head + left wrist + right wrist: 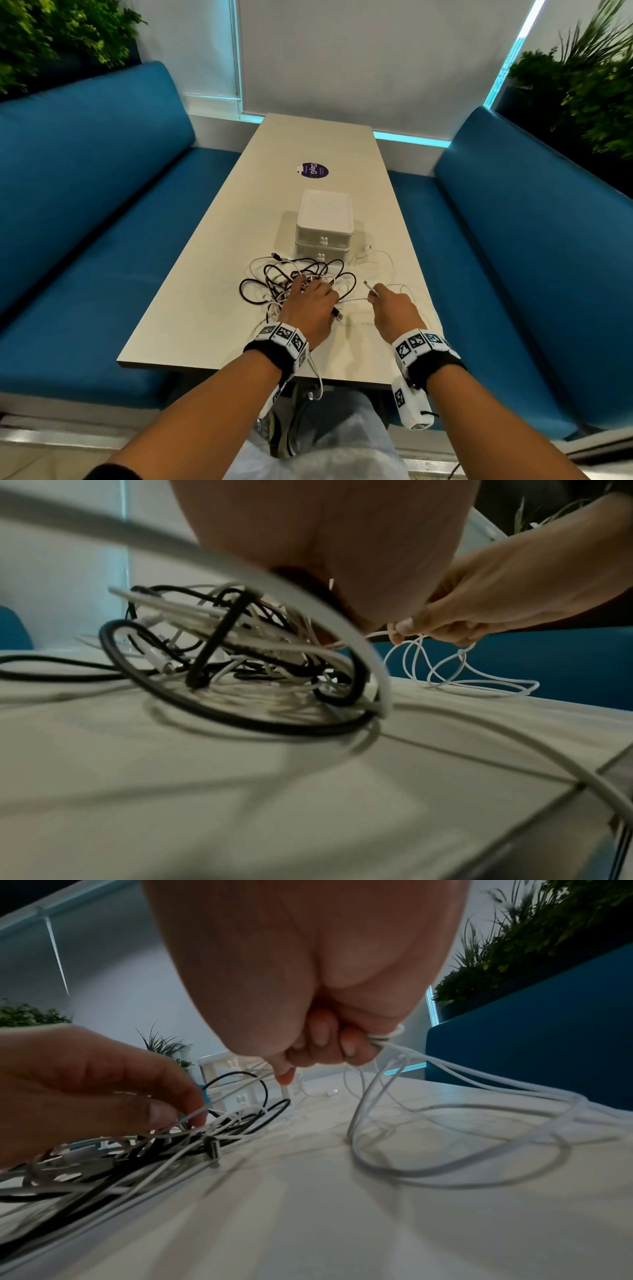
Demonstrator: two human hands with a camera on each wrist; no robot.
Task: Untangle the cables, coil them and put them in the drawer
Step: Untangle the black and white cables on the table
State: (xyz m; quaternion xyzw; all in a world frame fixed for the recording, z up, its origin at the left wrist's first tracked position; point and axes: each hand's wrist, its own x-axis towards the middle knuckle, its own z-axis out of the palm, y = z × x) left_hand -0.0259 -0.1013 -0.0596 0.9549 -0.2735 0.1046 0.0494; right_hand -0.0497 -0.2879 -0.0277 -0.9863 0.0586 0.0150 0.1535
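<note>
A tangle of black and white cables [284, 277] lies on the pale table [308, 144], just in front of a white two-drawer unit [323, 219] whose drawers are both closed. My left hand [310, 301] reaches into the tangle [240, 647], and its thumb and fingers pinch strands there [192, 1115]. To its right, my right hand [390, 305] curls its fingers round a thin white cable [392, 1034]. The cable's plug end [372, 290] sticks up from the fist. The rest of it trails in loose loops [462, 680] along the table's right side.
Blue padded benches [102, 205] [531, 222] flank the narrow table. A purple round sticker [311, 170] lies beyond the drawer unit. Plants stand behind both benches. A black USB plug [337, 313] rests beside my left hand, and a white lead hangs over the near edge.
</note>
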